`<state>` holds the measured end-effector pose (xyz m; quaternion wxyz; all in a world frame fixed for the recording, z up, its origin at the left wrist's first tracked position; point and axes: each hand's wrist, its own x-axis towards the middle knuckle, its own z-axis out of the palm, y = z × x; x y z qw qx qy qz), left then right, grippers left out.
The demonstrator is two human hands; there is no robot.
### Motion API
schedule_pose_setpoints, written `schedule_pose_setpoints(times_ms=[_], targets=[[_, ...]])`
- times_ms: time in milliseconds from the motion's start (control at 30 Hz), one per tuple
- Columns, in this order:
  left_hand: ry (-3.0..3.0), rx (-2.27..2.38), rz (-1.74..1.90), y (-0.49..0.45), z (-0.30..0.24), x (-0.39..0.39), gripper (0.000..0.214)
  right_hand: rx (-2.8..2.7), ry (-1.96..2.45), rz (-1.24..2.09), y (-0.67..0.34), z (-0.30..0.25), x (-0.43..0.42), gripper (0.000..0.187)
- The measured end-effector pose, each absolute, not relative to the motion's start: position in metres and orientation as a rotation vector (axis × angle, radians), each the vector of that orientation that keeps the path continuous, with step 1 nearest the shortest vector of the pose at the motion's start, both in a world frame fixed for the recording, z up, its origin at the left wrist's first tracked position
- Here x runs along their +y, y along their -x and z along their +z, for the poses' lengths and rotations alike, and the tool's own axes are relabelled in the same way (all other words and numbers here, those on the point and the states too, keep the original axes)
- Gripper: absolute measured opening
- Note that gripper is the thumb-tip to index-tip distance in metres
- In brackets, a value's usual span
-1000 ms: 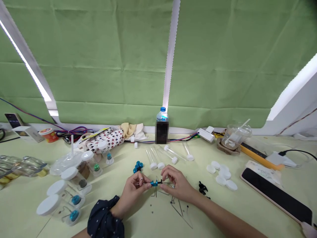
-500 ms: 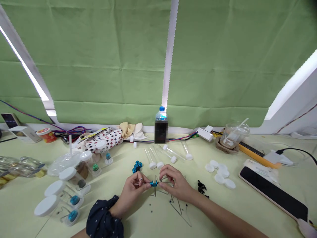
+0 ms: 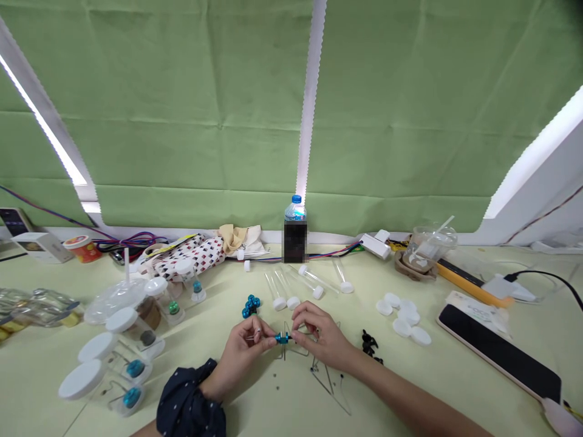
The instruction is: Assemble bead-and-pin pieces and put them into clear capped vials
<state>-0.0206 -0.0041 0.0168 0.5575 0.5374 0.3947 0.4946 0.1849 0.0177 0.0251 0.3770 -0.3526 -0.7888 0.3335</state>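
Note:
My left hand pinches a thin metal wire that carries a small blue bead at its tip. My right hand meets it from the right, fingers pinched on the other end of the same wire piece just beside the bead. Both hands hover just above the pale table. A cluster of blue beads lies just behind my left hand. Loose bent wires lie on the table below my right hand, and small black parts sit to its right.
Clear tubes with white caps lie behind the hands. Capped clear jars holding beads stand at the left. White lids and a black pad lie at the right. A water bottle stands at the back by the green blinds.
The hands have stayed together on the bead and wire; the black piece seen beside the bead one second ago no longer shows. The view has shifted slightly.

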Motion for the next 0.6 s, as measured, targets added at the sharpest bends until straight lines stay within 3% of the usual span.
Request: schedule_pose_setpoints(times_ms=[300,500,600], targets=[[-1.290,0.925,1.161,0.0207,0.0164,-0.0037,0.036,-2.022,0.892,0.878,-0.1819,0.0224,0.0199,0.029],[-1.281,0.939,1.184,0.0199,0.0187,-0.0045,0.036,-2.012,0.911,0.837,-0.1841,0.0259,0.0185,0.016],[-1.267,0.939,1.187,0.0200,0.0192,-0.0042,0.037,-2.027,0.908,0.800,-0.1849,0.0279,0.0171,0.023]])
